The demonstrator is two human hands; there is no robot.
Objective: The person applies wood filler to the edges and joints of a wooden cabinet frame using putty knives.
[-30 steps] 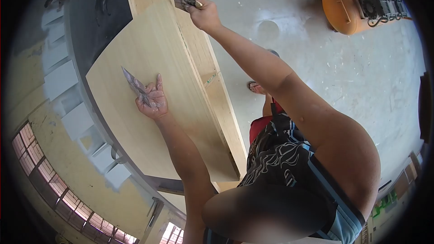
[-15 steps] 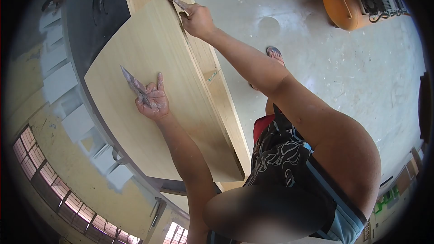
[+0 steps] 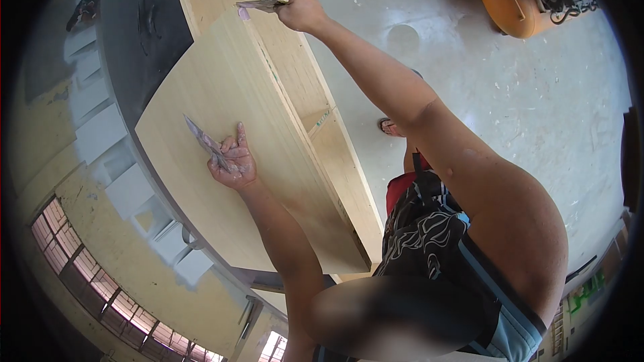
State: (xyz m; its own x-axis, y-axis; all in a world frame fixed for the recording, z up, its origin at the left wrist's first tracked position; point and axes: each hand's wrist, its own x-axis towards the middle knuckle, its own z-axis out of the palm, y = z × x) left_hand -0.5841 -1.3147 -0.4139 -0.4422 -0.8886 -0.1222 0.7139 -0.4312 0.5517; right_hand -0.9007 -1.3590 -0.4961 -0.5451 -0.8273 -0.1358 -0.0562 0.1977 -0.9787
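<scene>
My left hand (image 3: 235, 164) is palm up over the pale wooden panel (image 3: 201, 74), its fingers smeared with filler. It holds a grey, triangular putty knife (image 3: 204, 141) coated with filler, tip pointing to the upper left. At the panel's far corner, my right hand (image 3: 300, 10) grips a second putty knife (image 3: 261, 5), seen nearly edge-on, its blade pointing left. A dab of pinkish filler (image 3: 243, 13) shows at that blade's tip, next to the panel's corner. Lighter wooden boards (image 3: 288, 53) lie beneath the panel along its right edge.
A black board (image 3: 144, 27) lies beyond the panel on the left. An orange air compressor (image 3: 510, 3) stands on the grey floor (image 3: 429, 33) at upper right. Pale rectangular pieces (image 3: 100, 134) line the left side near a yellowish wall (image 3: 107, 228).
My right hand has turned over and lifted slightly from the panel's edge, its blade now edge-on, with pinkish filler showing at the corner. My left hand keeps its putty knife, little changed.
</scene>
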